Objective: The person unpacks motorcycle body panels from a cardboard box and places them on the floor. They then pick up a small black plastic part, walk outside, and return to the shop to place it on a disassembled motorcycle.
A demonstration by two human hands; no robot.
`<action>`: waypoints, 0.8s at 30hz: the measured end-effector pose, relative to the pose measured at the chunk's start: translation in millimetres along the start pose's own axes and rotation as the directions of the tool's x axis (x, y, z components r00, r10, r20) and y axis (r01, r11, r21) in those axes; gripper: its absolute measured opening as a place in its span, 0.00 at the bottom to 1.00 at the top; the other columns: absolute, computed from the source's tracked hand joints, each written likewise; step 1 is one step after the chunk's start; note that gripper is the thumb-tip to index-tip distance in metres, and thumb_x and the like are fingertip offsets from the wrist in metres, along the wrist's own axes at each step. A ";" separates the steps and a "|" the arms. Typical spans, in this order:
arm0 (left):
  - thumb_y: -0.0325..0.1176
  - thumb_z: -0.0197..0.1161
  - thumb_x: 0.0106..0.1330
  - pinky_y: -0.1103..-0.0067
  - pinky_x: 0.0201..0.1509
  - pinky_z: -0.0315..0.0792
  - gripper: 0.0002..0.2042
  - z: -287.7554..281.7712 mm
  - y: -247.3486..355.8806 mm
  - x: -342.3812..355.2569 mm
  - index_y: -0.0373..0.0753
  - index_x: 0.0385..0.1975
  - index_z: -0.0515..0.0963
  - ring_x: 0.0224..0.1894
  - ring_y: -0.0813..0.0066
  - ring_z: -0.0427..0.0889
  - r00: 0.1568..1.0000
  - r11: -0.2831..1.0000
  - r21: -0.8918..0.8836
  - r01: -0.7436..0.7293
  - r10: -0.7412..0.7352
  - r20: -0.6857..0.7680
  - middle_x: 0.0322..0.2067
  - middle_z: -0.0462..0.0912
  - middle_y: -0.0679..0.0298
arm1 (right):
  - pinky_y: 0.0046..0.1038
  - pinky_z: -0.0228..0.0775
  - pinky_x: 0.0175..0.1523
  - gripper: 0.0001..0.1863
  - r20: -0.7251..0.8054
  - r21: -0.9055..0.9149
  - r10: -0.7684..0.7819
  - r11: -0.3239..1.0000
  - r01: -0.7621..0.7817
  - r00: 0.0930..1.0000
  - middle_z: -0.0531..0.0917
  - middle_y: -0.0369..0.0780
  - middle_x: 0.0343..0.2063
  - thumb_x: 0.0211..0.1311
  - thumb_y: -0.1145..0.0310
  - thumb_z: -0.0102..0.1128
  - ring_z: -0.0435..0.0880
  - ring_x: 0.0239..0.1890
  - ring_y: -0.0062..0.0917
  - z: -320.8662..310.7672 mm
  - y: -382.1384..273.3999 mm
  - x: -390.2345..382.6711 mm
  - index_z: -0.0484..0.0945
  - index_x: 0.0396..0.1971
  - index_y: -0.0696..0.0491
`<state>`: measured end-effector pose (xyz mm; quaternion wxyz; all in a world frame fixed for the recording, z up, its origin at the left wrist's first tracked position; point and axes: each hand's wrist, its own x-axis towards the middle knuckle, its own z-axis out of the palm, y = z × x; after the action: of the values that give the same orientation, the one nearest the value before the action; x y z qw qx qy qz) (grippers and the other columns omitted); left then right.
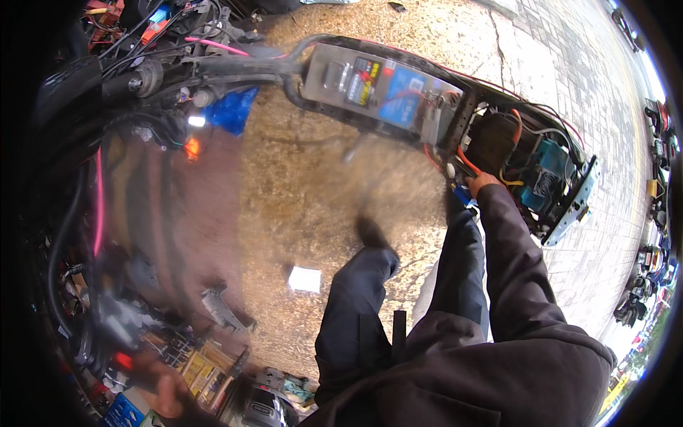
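Note:
My right hand [485, 182] is at the rear of a stripped scooter frame [466, 114]. Its fingers are curled in beside an orange cable [467, 162]. Just below them sits a small blue piece [462, 195], but I cannot make out what the fingers hold. A teal boxy unit [546, 174] with wires around it lies in the frame's rear bay. Farther forward, a grey unit [384, 89] with coloured labels is set between the rails. At the lower left, my left hand [168, 391] is smeared by motion, near a red-tipped item [124, 361] above a cluttered pile.
Boxes and small parts [206, 373] crowd the lower left. A blue plastic bag [231, 112] and a white card [304, 279] lie on the ground. Pink and black cables [98, 206] hang at left. Brick paving [597, 92] stretches right, with parked vehicles [651, 263] along the edge.

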<state>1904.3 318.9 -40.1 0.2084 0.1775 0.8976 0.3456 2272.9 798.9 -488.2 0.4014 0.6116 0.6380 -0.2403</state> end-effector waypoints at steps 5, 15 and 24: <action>0.26 0.56 0.55 0.85 0.18 0.64 0.20 -6.1 -17.1 70.7 0.26 0.49 0.66 0.15 0.79 0.68 0.996 0.986 -0.160 0.049 -0.061 -0.072 0.23 0.70 0.61 | 0.38 0.68 0.57 0.30 0.042 0.052 0.090 0.994 -0.092 0.995 0.78 0.49 0.51 0.60 0.44 0.51 0.76 0.55 0.39 7.6 -16.6 -34.1 0.77 0.50 0.55; 0.29 0.51 0.48 0.83 0.19 0.62 0.19 45.9 8.8 -11.7 0.28 0.42 0.66 0.16 0.78 0.65 0.990 0.973 -0.228 0.042 -0.071 -0.124 0.21 0.67 0.63 | 0.38 0.70 0.55 0.27 0.010 0.218 0.026 0.975 -0.027 1.000 0.81 0.51 0.45 0.57 0.48 0.56 0.79 0.51 0.41 61.1 -1.2 -78.6 0.80 0.44 0.58; 0.24 0.54 0.53 0.79 0.20 0.67 0.15 37.8 25.2 -6.2 0.29 0.41 0.67 0.13 0.74 0.69 0.985 0.958 -0.254 0.136 -0.159 -0.071 0.21 0.70 0.60 | 0.42 0.71 0.50 0.19 -0.502 0.378 -0.114 0.863 0.336 0.857 0.78 0.53 0.40 0.54 0.58 0.60 0.77 0.46 0.48 62.8 0.7 -118.2 0.75 0.41 0.54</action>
<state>1932.7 354.2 -46.5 0.2130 0.0666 0.8665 0.4464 2278.9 679.4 -428.1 0.0520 0.6459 0.7100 -0.2758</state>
